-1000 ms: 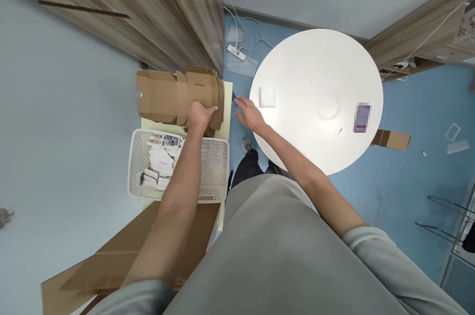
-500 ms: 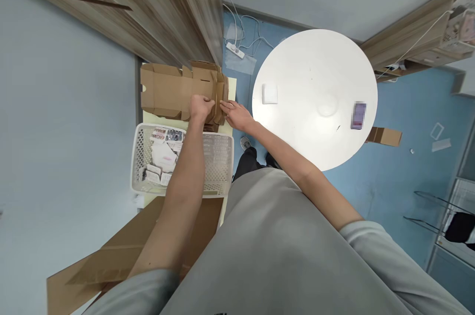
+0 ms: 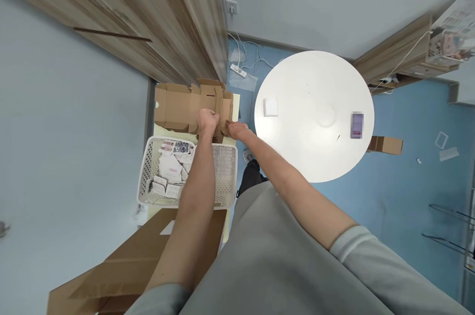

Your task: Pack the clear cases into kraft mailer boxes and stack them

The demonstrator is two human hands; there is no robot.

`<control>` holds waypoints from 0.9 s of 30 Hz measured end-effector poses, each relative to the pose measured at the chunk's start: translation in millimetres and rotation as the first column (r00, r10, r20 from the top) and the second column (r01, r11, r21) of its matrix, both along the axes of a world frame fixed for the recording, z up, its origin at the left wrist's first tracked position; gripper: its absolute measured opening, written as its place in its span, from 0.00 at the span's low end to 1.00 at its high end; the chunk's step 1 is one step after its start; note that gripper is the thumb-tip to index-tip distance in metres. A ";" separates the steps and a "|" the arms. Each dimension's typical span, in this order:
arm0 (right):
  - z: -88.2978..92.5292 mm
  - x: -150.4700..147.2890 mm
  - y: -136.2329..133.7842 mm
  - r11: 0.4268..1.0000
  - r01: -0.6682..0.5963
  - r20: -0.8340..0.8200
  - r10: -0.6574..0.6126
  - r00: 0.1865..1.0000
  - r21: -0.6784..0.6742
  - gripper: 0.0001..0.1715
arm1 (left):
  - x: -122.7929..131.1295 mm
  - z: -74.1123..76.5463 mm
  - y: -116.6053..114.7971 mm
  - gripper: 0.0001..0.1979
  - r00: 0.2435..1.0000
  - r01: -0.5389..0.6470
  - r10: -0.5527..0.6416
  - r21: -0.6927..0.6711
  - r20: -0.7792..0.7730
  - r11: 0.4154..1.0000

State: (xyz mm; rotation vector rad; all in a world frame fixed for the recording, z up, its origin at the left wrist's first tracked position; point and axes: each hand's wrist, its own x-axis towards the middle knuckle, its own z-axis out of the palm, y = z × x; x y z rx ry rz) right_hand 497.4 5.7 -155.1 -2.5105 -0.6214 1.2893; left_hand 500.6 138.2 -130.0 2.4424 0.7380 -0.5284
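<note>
A brown cardboard box [image 3: 177, 107], partly folded, lies with its lid panel spread out to the left. My left hand [image 3: 208, 121] is closed on the inner side of its folded right part. At the right end, my right hand [image 3: 237, 130] has its fingers curled around the edge of a side flap. Both fingertips are partly hidden by the card. Just below the box stands a white plastic basket [image 3: 141, 176] with small packets and cartons inside, and my left forearm crosses over it.
A round white table [image 3: 293, 151] stands to the right, bearing a small white square item [image 3: 270, 107] and a blurred purple item [image 3: 356, 125]. A large open carton [image 3: 126, 255] is at lower left. Wooden cabinets [image 3: 200, 18] rise behind. A power strip [image 3: 238, 71] lies on the floor.
The view has shifted, so the scene sits lower in it. My right hand's fingers, stretched out before, are now curled at the flap's lower edge. My left hand stays on the box.
</note>
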 end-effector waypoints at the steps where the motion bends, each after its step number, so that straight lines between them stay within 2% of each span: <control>1: 0.2 1.8 1.4 1.000 0.029 -0.022 -0.029 0.999 0.002 0.38 | -1.8 7.4 0.9 0.14 1.000 -0.015 0.015 0.036 0.014 0.999; 5: 1.3 7.6 4.2 0.993 0.112 -0.071 -0.109 0.991 0.034 0.36 | -14.1 47.3 6.3 0.14 0.993 -0.054 0.032 0.186 0.118 0.981; 8: 5.2 9.8 2.0 0.991 0.102 -0.082 -0.095 0.992 0.087 0.31 | -28.1 86.0 7.7 0.13 0.976 -0.090 0.043 0.222 0.211 0.971; 10: 10.7 8.0 -5.9 0.982 0.090 -0.079 -0.078 0.994 0.168 0.26 | -37.4 111.3 2.5 0.14 0.955 -0.112 0.044 0.221 0.293 0.969; 13: 22.1 -2.5 -37.4 0.934 0.092 -0.032 -0.087 0.996 0.346 0.30 | -45.9 139.0 -23.1 0.16 0.919 -0.111 0.018 0.214 0.395 0.971; 15: 29.2 -14.5 -75.5 0.855 0.138 -0.005 -0.156 0.988 0.501 0.34 | -45.8 146.0 -55.5 0.17 0.894 -0.068 -0.021 0.183 0.448 0.981; 17: 34.2 -28.8 -126.4 0.749 0.217 -0.039 -0.248 0.968 0.627 0.35 | -42.6 142.1 -100.0 0.17 0.868 0.015 -0.071 0.117 0.492 0.993; 19: 36.8 -44.3 -186.0 0.683 0.332 -0.085 -0.369 0.926 0.651 0.36 | -39.8 127.8 -153.0 0.15 0.849 0.122 -0.124 0.037 0.514 0.992; 23: 34.4 -78.3 -309.6 0.546 0.556 -0.121 -0.637 0.761 0.627 0.33 | -47.2 78.2 -258.9 0.13 0.835 0.314 -0.250 -0.052 0.489 0.948; 25: 29.8 -97.3 -364.7 0.483 0.649 -0.120 -0.741 0.660 0.588 0.32 | -57.8 49.7 -301.1 0.14 0.838 0.413 -0.337 -0.095 0.430 0.906; 27: 24.0 -117.1 -411.2 0.417 0.737 -0.112 -0.828 0.550 0.533 0.32 | -70.7 22.9 -333.4 0.16 0.825 0.511 -0.452 -0.107 0.338 0.853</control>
